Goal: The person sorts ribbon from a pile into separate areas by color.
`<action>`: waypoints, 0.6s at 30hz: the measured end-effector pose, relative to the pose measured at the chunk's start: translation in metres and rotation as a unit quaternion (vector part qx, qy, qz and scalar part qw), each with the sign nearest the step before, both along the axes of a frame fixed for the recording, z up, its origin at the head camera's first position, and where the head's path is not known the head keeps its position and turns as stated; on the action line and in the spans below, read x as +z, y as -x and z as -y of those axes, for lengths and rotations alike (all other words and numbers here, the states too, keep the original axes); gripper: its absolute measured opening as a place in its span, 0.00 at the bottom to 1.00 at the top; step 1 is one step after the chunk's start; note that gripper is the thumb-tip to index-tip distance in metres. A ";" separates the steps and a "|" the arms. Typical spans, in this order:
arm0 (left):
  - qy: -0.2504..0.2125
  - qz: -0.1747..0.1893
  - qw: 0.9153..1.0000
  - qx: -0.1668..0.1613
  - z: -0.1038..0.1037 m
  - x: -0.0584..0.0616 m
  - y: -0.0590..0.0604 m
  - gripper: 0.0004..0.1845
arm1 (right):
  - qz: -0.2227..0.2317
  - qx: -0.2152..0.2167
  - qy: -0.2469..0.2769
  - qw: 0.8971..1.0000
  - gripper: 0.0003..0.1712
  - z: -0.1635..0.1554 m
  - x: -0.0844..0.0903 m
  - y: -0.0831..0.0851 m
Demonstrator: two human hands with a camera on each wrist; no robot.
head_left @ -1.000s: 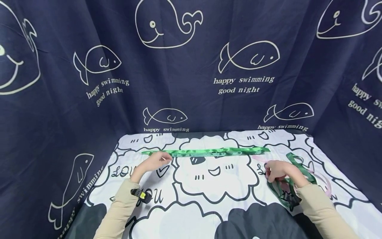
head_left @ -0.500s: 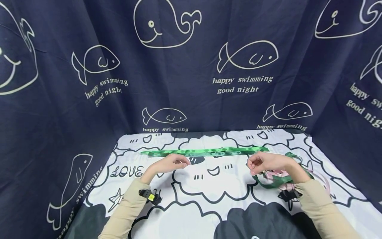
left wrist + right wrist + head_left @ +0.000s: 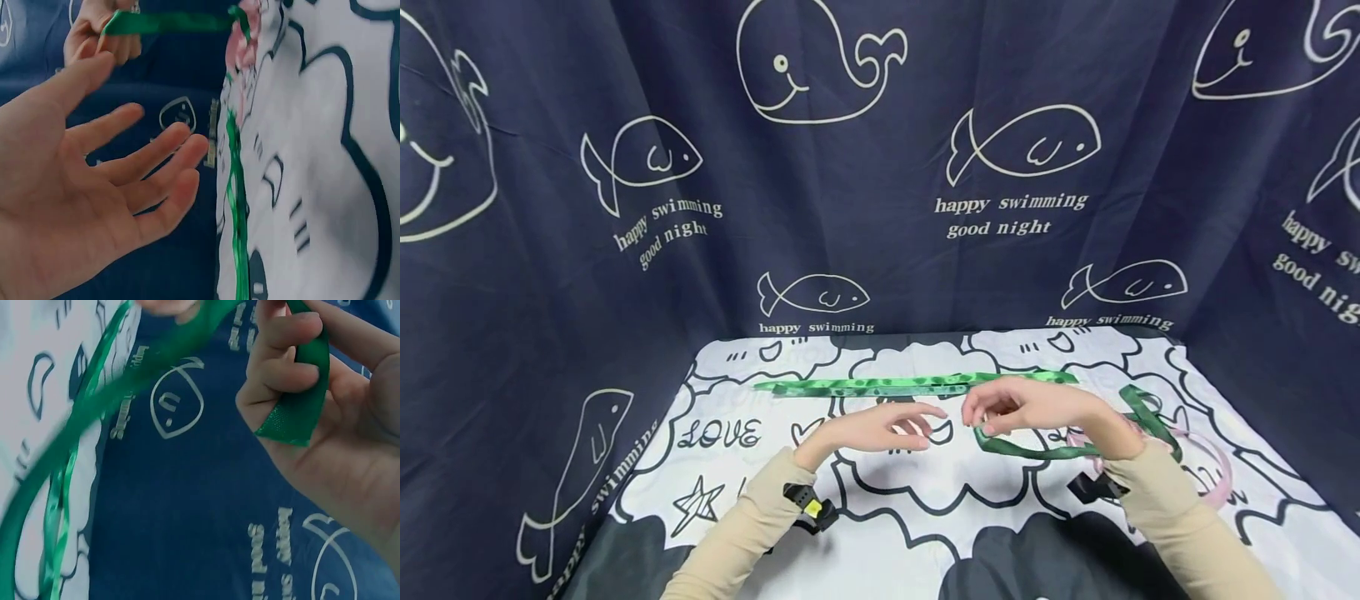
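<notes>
My right hand (image 3: pixel 1037 404) pinches a dark green ribbon (image 3: pixel 1037 452) near one end, above the middle of the cloth. In the right wrist view the ribbon's short cut end (image 3: pixel 300 409) lies against the curled fingers. From that hand the ribbon sags away to the right, toward a loose pile. My left hand (image 3: pixel 880 427) hovers just left of it, fingers spread and relaxed, holding nothing; its palm (image 3: pixel 56 206) shows bare in the left wrist view. Behind both hands, brighter green ribbons (image 3: pixel 865 385) lie stretched side by side across the cloth.
At the right lies a tangle of green ribbon (image 3: pixel 1150 417) and pink ribbon (image 3: pixel 1221 467). White cloth with black cloud drawings (image 3: pixel 895 492) covers the table. A dark blue curtain (image 3: pixel 880 217) with whale and fish prints stands at the back and sides.
My right hand has moved left from the pile, drawing the dark green ribbon out with it. My left hand has moved right toward it, and its fingers have spread.
</notes>
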State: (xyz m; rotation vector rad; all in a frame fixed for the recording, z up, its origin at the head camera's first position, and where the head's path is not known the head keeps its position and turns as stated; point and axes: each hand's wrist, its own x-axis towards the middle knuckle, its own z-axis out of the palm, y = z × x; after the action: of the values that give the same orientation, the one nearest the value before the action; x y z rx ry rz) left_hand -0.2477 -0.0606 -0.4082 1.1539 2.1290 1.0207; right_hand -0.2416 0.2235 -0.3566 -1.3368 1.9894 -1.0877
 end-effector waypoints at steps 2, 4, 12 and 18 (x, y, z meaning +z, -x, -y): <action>-0.019 0.019 1.000 -0.007 -0.008 0.003 -0.003 0.26 | 0.001 0.008 0.008 1.000 0.10 0.009 0.004 -0.002; -0.046 0.034 0.998 -0.018 -0.014 0.004 -0.005 0.24 | 0.009 0.015 0.018 1.000 0.12 0.016 0.005 -0.003; -0.201 0.081 0.973 -0.079 -0.023 -0.003 -0.004 0.11 | 0.035 -0.043 0.063 0.996 0.16 0.024 0.009 -0.002; -0.240 0.087 0.964 -0.075 -0.009 0.000 -0.001 0.18 | 0.014 -0.127 0.078 0.989 0.16 0.006 0.013 0.003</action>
State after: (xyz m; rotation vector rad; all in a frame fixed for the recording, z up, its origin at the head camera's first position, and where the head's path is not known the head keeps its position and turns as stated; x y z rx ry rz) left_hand -0.2469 -0.0518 -0.4085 1.3586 1.6730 1.5558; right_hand -0.2447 0.2171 -0.3432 -1.1556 2.1335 -1.3951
